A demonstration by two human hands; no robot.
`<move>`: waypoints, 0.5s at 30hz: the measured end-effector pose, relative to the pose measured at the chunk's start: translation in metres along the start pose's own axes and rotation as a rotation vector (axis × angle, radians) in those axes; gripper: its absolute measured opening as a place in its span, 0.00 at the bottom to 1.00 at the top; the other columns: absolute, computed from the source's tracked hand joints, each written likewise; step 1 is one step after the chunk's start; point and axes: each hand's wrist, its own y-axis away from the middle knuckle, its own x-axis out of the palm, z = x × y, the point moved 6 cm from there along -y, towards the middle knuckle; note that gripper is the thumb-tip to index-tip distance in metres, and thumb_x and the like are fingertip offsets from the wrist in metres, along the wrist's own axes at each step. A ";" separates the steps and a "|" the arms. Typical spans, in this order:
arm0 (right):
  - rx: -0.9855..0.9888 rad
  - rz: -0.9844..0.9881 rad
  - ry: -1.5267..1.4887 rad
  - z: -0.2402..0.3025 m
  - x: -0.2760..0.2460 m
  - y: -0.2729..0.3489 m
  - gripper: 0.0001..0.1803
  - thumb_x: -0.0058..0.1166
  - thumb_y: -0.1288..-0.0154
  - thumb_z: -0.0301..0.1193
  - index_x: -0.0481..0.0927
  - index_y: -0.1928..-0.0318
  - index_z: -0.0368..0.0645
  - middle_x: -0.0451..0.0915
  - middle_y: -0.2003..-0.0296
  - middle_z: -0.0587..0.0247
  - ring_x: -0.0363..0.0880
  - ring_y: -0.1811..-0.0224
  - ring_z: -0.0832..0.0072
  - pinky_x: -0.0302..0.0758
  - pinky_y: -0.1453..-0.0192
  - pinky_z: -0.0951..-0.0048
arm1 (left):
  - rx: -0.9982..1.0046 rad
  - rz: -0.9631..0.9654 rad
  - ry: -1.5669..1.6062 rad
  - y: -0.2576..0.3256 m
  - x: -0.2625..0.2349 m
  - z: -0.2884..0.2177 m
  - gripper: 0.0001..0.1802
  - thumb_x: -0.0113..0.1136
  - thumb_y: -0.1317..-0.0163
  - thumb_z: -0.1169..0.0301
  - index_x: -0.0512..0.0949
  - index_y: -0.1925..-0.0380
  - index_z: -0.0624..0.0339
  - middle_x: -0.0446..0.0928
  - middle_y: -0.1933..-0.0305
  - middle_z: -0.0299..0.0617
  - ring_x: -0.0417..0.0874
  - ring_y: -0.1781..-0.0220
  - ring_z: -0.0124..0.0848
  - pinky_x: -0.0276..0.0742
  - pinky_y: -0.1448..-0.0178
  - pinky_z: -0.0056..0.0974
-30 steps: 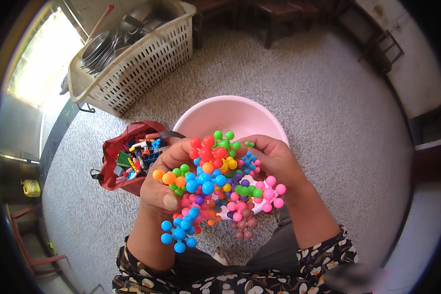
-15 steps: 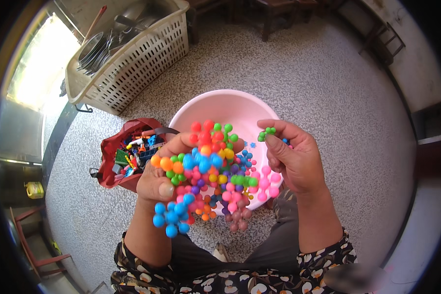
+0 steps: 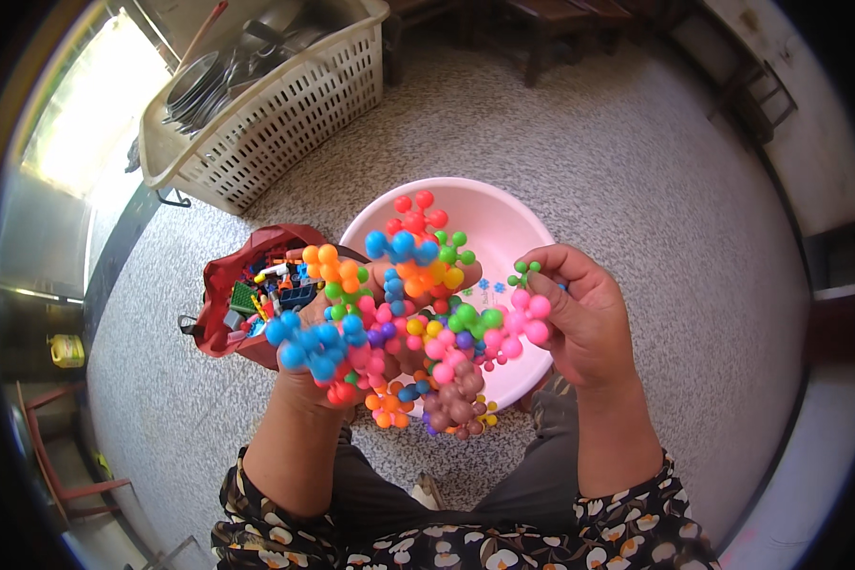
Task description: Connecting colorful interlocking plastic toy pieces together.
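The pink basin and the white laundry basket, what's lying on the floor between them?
In the head view, only bare speckled floor lies between the pink basin and the white basket; the red bag sits off to the left.

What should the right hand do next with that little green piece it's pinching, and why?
Probably bring the small green knobbed piece left and press it onto the multicoloured ball-connector cluster. The right hand pinches it just beside the cluster's pink knobs, while the left hand grips the cluster over the pink basin. Which socket suits cannot be told.
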 end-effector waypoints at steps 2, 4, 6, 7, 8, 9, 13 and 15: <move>-0.008 0.027 -0.014 0.000 0.010 -0.001 0.11 0.56 0.41 0.28 0.74 0.60 0.36 0.73 0.74 0.68 0.64 0.82 0.88 0.59 0.81 0.87 | 0.275 0.322 -0.341 -0.007 -0.039 -0.015 0.36 0.61 0.52 0.71 0.60 0.43 0.73 0.69 0.47 0.49 0.72 0.45 0.37 0.68 0.40 0.41; -0.009 0.025 -0.012 -0.004 0.008 -0.002 0.10 0.56 0.40 0.28 0.74 0.60 0.36 0.73 0.74 0.68 0.64 0.82 0.88 0.59 0.81 0.87 | 0.229 0.405 -0.281 -0.005 -0.017 -0.012 0.37 0.63 0.53 0.70 0.60 0.43 0.73 0.69 0.47 0.50 0.72 0.45 0.37 0.68 0.40 0.41; -0.009 0.019 0.011 -0.002 0.008 -0.002 0.10 0.56 0.40 0.28 0.74 0.60 0.37 0.73 0.74 0.68 0.64 0.82 0.88 0.59 0.81 0.87 | 0.170 0.475 -0.282 0.000 0.002 -0.014 0.41 0.67 0.58 0.66 0.61 0.44 0.73 0.68 0.46 0.51 0.72 0.45 0.38 0.67 0.40 0.42; -0.009 0.019 0.012 -0.003 0.008 -0.002 0.10 0.56 0.40 0.28 0.74 0.60 0.37 0.73 0.74 0.68 0.64 0.82 0.88 0.59 0.81 0.87 | 0.171 0.475 -0.280 0.003 0.008 -0.014 0.41 0.67 0.58 0.66 0.61 0.44 0.73 0.68 0.46 0.51 0.72 0.45 0.38 0.67 0.40 0.42; -0.007 0.020 0.004 -0.004 0.007 -0.003 0.10 0.56 0.40 0.28 0.74 0.60 0.37 0.73 0.74 0.68 0.64 0.82 0.88 0.59 0.81 0.87 | 0.182 0.376 -0.331 0.003 0.011 -0.014 0.42 0.68 0.59 0.65 0.62 0.44 0.73 0.69 0.46 0.51 0.72 0.45 0.39 0.67 0.40 0.43; -0.004 0.026 -0.007 -0.007 0.008 -0.004 0.10 0.56 0.41 0.28 0.74 0.60 0.37 0.73 0.75 0.69 0.64 0.82 0.88 0.60 0.81 0.87 | 0.196 0.272 -0.383 0.005 0.013 -0.015 0.43 0.68 0.60 0.63 0.62 0.44 0.73 0.69 0.46 0.52 0.73 0.45 0.40 0.67 0.40 0.43; 0.001 0.028 -0.002 -0.008 0.008 -0.005 0.10 0.56 0.41 0.29 0.75 0.60 0.37 0.72 0.75 0.69 0.64 0.82 0.88 0.60 0.80 0.87 | 0.250 0.219 -0.399 0.005 0.022 -0.018 0.45 0.70 0.62 0.61 0.62 0.45 0.74 0.70 0.46 0.53 0.74 0.46 0.41 0.69 0.41 0.44; 0.006 0.027 0.019 -0.009 0.007 -0.006 0.10 0.56 0.41 0.29 0.75 0.60 0.37 0.73 0.75 0.68 0.64 0.82 0.87 0.60 0.80 0.87 | 0.228 0.229 -0.382 0.007 0.013 -0.019 0.44 0.70 0.60 0.62 0.61 0.44 0.74 0.70 0.46 0.53 0.75 0.47 0.41 0.70 0.42 0.43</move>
